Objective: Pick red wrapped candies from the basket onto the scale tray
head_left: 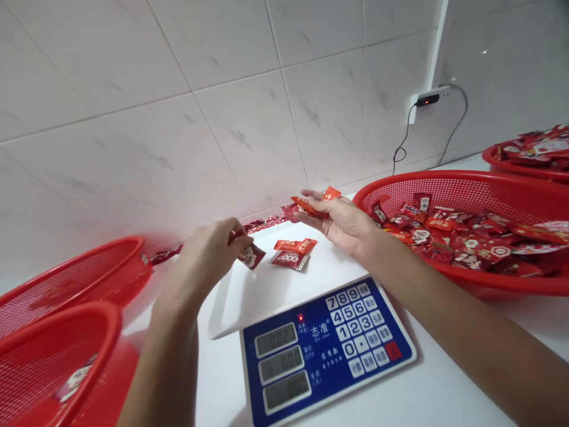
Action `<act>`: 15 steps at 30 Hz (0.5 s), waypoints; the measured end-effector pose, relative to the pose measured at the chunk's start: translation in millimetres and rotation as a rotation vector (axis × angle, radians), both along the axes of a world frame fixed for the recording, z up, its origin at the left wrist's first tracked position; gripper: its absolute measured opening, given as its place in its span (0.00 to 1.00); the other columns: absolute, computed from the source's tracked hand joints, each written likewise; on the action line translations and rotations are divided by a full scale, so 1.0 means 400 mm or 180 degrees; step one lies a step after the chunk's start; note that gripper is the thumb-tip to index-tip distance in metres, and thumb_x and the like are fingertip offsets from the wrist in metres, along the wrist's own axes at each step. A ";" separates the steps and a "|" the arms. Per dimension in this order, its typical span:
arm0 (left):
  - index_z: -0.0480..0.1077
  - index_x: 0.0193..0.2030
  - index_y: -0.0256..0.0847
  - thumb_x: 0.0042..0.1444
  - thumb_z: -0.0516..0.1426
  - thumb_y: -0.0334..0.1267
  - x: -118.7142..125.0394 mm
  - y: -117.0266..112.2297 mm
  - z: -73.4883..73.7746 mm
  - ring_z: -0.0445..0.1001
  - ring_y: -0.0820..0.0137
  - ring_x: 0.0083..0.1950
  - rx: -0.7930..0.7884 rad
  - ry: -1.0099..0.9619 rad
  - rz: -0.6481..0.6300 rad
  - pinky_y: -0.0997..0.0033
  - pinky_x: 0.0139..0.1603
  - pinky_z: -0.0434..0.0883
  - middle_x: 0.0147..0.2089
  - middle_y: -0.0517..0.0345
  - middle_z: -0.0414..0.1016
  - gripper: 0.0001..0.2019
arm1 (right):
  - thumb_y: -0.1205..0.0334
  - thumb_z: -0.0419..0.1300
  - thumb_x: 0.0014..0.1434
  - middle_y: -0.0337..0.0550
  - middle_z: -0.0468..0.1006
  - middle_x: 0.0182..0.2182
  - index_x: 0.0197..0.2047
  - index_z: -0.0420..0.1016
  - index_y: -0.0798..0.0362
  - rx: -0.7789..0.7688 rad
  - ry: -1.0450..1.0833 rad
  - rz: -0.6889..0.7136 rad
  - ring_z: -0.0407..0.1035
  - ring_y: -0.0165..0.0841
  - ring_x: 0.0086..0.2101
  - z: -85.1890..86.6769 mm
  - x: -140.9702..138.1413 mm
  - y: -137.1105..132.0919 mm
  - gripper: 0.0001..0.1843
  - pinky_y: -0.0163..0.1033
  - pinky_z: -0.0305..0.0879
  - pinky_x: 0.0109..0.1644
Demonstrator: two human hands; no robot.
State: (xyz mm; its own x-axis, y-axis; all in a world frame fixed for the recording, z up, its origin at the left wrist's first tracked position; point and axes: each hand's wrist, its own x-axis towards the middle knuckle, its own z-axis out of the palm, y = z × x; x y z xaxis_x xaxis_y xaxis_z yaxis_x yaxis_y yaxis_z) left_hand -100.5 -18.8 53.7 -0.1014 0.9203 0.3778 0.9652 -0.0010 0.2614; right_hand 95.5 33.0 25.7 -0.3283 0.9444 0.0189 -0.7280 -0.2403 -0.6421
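Note:
My left hand [211, 252] pinches a dark red wrapped candy [251, 256] over the left part of the white scale pan [249, 290]. My right hand [342, 222] is closed around several candies in orange and red wrappers [306, 206], above the pan's far right side. Between the hands, an orange candy [296, 245] and a dark red candy [290, 260] lie together on the pan. The scale's blue panel [324, 350] faces me, with three small displays and a number keypad. A red light glows on it.
At right stands a red basket [444, 178] full of wrapped candies, with another filled red basket [493, 155] behind. Two red baskets [111, 320] stand at left; the nearer holds a wrapper. More packets lie along the tiled wall. A cable [406, 133] hangs from a socket.

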 end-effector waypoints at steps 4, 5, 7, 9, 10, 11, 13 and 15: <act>0.72 0.23 0.45 0.49 0.59 0.42 -0.008 0.032 -0.033 0.73 0.63 0.27 -0.0556 0.0105 -0.0190 0.69 0.27 0.63 0.22 0.60 0.75 0.08 | 0.77 0.55 0.62 0.43 0.77 0.29 0.36 0.71 0.59 0.0056 -0.0039 -0.0094 0.76 0.28 0.30 0.014 0.007 -0.009 0.07 0.36 0.76 0.46; 0.74 0.25 0.46 0.51 0.59 0.44 -0.004 0.034 -0.036 0.74 0.63 0.28 -0.0604 0.0104 -0.0203 0.69 0.28 0.64 0.24 0.59 0.77 0.08 | 0.76 0.55 0.62 0.42 0.77 0.29 0.35 0.72 0.60 0.0046 -0.0052 -0.0055 0.76 0.28 0.31 0.017 0.008 -0.011 0.07 0.37 0.76 0.47; 0.75 0.31 0.46 0.54 0.57 0.48 0.008 0.029 -0.031 0.76 0.62 0.33 -0.0502 0.0021 -0.0192 0.68 0.32 0.67 0.31 0.56 0.80 0.11 | 0.77 0.58 0.60 0.42 0.76 0.29 0.34 0.72 0.60 0.0098 -0.0074 0.0040 0.76 0.29 0.33 0.022 0.009 -0.014 0.06 0.37 0.75 0.49; 0.76 0.37 0.45 0.56 0.55 0.51 0.025 0.011 -0.014 0.77 0.63 0.36 -0.0201 -0.0254 -0.0246 0.68 0.34 0.69 0.36 0.55 0.81 0.14 | 0.79 0.59 0.58 0.41 0.76 0.30 0.34 0.72 0.60 0.0203 -0.0100 0.0117 0.76 0.30 0.34 0.025 0.009 -0.017 0.06 0.36 0.74 0.49; 0.76 0.39 0.44 0.57 0.55 0.52 0.035 -0.001 -0.003 0.77 0.63 0.37 0.0005 -0.0449 -0.0329 0.69 0.35 0.69 0.37 0.54 0.81 0.16 | 0.80 0.59 0.57 0.42 0.77 0.30 0.35 0.72 0.60 0.0242 -0.0132 0.0146 0.77 0.30 0.34 0.025 0.009 -0.020 0.07 0.36 0.74 0.49; 0.76 0.40 0.44 0.58 0.55 0.53 0.047 -0.014 0.007 0.77 0.64 0.37 0.0216 -0.0648 -0.0445 0.70 0.35 0.69 0.38 0.55 0.81 0.16 | 0.81 0.59 0.57 0.42 0.77 0.30 0.35 0.73 0.60 0.0286 -0.0163 0.0180 0.77 0.30 0.34 0.026 0.008 -0.022 0.08 0.36 0.74 0.49; 0.76 0.40 0.43 0.58 0.56 0.53 0.073 -0.037 0.023 0.77 0.67 0.37 0.0455 -0.0958 -0.0728 0.73 0.34 0.70 0.37 0.56 0.81 0.16 | 0.81 0.58 0.57 0.42 0.78 0.31 0.36 0.74 0.60 0.0406 -0.0198 0.0270 0.76 0.28 0.33 0.027 0.005 -0.028 0.08 0.35 0.74 0.48; 0.75 0.39 0.42 0.59 0.57 0.51 0.097 -0.053 0.030 0.77 0.70 0.37 0.0475 -0.1246 -0.0996 0.75 0.35 0.70 0.35 0.58 0.80 0.15 | 0.79 0.59 0.58 0.41 0.78 0.31 0.35 0.75 0.60 0.0540 -0.0197 0.0361 0.76 0.27 0.32 0.027 0.001 -0.033 0.07 0.34 0.74 0.47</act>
State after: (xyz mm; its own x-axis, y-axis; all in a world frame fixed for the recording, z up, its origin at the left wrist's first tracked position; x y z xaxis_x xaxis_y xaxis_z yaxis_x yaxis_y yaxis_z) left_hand -61.8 -39.8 65.7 0.0100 0.8681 0.4962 0.7429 -0.3387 0.5775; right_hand 96.1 19.7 36.4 -0.4377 0.8863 0.1510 -0.6605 -0.2031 -0.7228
